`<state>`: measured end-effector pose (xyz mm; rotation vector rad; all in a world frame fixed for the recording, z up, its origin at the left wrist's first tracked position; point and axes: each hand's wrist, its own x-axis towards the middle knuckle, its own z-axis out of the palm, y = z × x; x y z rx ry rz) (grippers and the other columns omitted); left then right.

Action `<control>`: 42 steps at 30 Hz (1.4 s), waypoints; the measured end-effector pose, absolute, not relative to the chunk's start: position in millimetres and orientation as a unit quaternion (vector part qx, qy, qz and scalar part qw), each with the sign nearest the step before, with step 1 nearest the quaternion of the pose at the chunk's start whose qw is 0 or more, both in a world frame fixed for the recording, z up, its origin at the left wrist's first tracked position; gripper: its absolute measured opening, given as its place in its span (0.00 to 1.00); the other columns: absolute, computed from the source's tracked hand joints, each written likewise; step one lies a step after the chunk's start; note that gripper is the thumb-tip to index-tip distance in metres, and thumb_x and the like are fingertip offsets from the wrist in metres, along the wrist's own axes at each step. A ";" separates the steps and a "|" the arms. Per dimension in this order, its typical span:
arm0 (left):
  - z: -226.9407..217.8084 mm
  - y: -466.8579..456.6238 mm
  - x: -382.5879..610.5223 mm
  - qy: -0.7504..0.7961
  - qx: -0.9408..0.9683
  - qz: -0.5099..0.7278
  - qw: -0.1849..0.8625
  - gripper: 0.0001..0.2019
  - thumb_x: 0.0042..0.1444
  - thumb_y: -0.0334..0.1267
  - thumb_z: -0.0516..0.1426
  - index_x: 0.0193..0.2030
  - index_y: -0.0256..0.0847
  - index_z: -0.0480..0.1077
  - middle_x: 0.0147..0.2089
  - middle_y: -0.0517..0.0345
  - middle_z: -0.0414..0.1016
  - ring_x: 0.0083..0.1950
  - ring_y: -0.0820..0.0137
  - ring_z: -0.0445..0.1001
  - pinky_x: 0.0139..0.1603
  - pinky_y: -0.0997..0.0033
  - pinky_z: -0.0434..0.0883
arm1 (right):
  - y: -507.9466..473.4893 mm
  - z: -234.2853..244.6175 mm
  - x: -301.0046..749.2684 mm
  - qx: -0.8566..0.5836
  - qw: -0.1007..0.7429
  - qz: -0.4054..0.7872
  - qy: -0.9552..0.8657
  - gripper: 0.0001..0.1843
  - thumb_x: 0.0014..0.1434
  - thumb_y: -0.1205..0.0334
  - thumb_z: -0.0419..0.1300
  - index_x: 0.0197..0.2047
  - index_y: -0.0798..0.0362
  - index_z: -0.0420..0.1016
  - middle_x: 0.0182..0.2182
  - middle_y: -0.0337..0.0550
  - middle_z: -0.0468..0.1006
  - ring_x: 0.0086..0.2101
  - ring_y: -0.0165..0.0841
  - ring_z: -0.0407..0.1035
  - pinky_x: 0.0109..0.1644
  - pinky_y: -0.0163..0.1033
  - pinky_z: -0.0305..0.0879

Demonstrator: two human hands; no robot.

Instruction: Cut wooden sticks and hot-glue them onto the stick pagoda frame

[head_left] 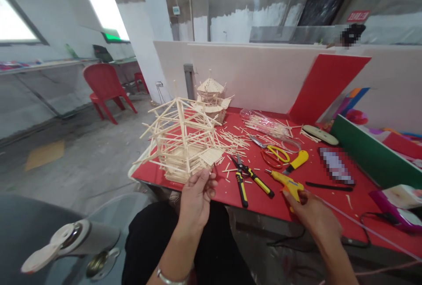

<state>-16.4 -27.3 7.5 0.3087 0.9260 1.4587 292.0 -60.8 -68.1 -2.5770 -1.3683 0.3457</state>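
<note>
A pavilion-shaped model of thin wooden sticks (184, 137) stands at the left front of the red table, with a slatted roof panel (212, 156) on its near right side. My left hand (199, 192) is at that lower corner, thumb and fingers pinched together. Whether they grip the model's edge or a small stick is hidden. On the right, my right hand (313, 214) has its thumb and fingers around the handle of a yellow hot glue gun (287, 183), whose nozzle points left. Black-and-yellow pliers (245, 177) lie between my hands.
Loose sticks (234, 142) are scattered behind the pliers. Scissors (275, 153), a yellow utility knife (298, 160) and a bag of sticks (263, 122) lie farther back. A second stick model (212, 98) stands behind the first. An open flask (89, 234) sits at lower left.
</note>
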 end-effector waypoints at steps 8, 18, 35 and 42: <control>8.3 -20.4 -15.7 0.421 0.129 0.643 0.627 0.16 0.36 0.38 0.71 0.31 0.34 0.74 0.25 0.58 0.76 0.21 0.77 0.71 0.18 0.82 0.64 | -49.5 -79.3 307.7 -0.853 0.132 0.164 -0.477 0.19 0.48 0.44 0.56 0.35 0.50 0.74 0.29 0.49 0.80 0.32 0.46 0.75 0.32 0.43 0.64; 8.0 -11.2 -13.3 0.426 0.150 0.663 0.597 0.15 0.37 0.40 0.70 0.28 0.34 0.73 0.22 0.59 0.75 0.19 0.76 0.70 0.15 0.81 0.61 | -70.0 -54.9 261.4 -0.655 0.562 0.400 -0.309 0.28 0.38 0.51 0.69 0.41 0.51 0.65 0.26 0.37 0.77 0.23 0.34 0.72 0.29 0.40 0.71; 13.0 -8.3 -13.8 0.463 0.178 0.654 0.571 0.17 0.36 0.43 0.69 0.25 0.33 0.71 0.20 0.57 0.73 0.17 0.76 0.68 0.13 0.81 0.56 | -52.8 19.6 158.2 -0.646 0.441 0.143 -0.607 0.19 0.53 0.45 0.62 0.38 0.52 0.71 0.27 0.41 0.77 0.26 0.33 0.70 0.30 0.36 0.66; 13.2 -7.1 -13.6 0.461 0.183 0.654 0.570 0.17 0.35 0.44 0.70 0.24 0.34 0.71 0.19 0.58 0.73 0.16 0.77 0.67 0.13 0.81 0.57 | -45.1 14.8 153.7 -0.636 0.435 0.097 -0.630 0.20 0.56 0.44 0.59 0.40 0.53 0.72 0.31 0.45 0.78 0.31 0.37 0.71 0.34 0.38 0.65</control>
